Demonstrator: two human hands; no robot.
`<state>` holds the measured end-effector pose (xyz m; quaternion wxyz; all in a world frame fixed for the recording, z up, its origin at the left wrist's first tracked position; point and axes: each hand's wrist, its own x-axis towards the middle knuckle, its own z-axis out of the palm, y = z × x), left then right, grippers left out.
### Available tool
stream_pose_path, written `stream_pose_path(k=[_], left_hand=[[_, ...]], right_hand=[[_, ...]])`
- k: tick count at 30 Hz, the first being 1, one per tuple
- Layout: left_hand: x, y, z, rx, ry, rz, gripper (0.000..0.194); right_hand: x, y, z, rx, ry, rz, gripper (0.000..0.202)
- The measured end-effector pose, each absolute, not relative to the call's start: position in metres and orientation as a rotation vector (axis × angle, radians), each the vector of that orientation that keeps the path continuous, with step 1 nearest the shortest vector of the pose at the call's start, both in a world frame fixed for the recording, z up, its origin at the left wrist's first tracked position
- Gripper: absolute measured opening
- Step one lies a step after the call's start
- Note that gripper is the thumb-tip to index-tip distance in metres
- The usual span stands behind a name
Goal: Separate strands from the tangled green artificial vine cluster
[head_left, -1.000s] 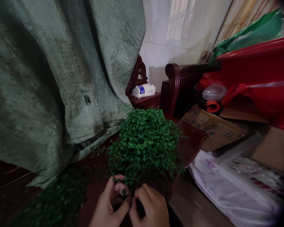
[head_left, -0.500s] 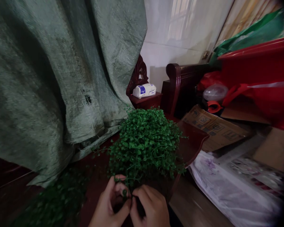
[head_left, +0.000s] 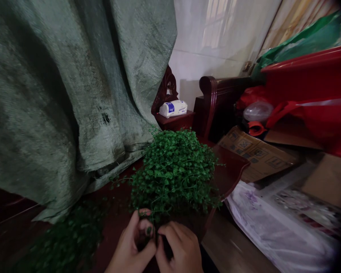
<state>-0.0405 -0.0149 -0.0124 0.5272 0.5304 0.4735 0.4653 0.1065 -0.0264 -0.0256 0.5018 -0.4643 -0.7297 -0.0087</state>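
Observation:
A dense heap of small-leaved green stems lies on the dark red wooden surface. At its near edge, my left hand has its fingers curled and pinched on a thin green stem, with a small leaf showing between them. Close beside it, almost touching, my right hand is pinched too; whatever its fingertips hold is too small and dark to make out. A second, darker heap of greenery lies at the lower left.
A large grey-green woven sack hangs at the left. Behind the heap sits a tissue pack beside a carved armrest. To the right are a cardboard box, a red tub and a white plastic-covered bundle.
Both hands stay at the heap's near edge; their fingertips have shifted only slightly, with a little more space between them.

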Motion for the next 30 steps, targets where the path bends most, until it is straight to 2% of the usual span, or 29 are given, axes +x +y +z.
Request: stream_pose_path(k=[10, 15, 21, 30], left_hand=[[-0.047, -0.016, -0.018, 1.193, 1.088, 1.087, 0.051], [-0.046, -0.014, -0.016, 1.280, 1.071, 1.091, 0.044], [-0.040, -0.015, -0.006, 1.290, 1.110, 1.044, 0.050], [-0.040, -0.019, 0.004, 1.206, 0.998, 0.948, 0.049]], right_hand=[[0.109, -0.027, -0.022, -1.123, -1.839, 0.130, 0.020], [0.108, -0.027, -0.021, -1.144, -1.880, 0.057, 0.016], [0.108, -0.027, -0.024, -1.167, -1.900, 0.000, 0.014], [0.107, -0.023, -0.029, -1.110, -1.939, -0.007, 0.011]])
